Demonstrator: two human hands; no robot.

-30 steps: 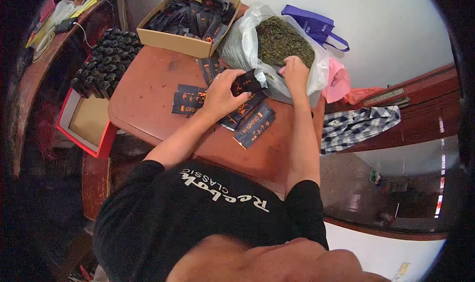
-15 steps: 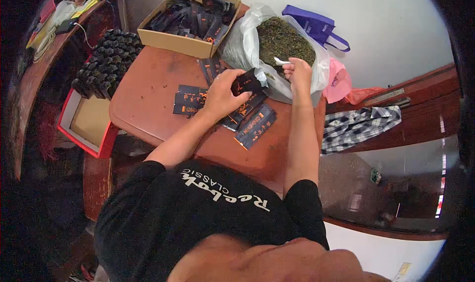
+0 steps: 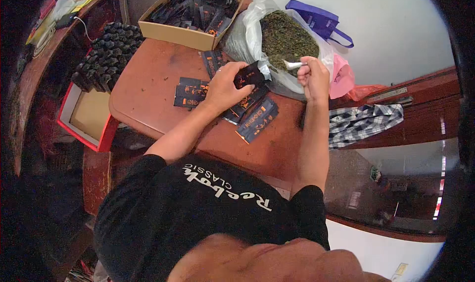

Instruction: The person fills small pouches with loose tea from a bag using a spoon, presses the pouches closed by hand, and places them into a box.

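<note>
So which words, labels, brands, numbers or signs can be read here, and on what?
"Reebok": white lettering on the black cloth T-shirt.
"CLASSIC": smaller white lettering, same T-shirt.
Too blurred to read: orange print on the flat black pouches on the reddish-brown table, those in the tan cardboard box, and the black pouch in the left hand.
Too small: pale print on the purple fabric bag.

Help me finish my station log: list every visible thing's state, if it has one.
Left hand: closed on held packet
Held packet: mouth open, tilted
Right hand: gripping white scoop
White scoop: above the leaves, load unclear
Plastic bag: open, holding leaves
Leaves: loose, heaped
Cardboard box: open, filled with packets
Table packets: lying overlapped
Red box: open, bottom partly bare
Purple bag: handle drooping
Checked cloth: crumpled
</note>
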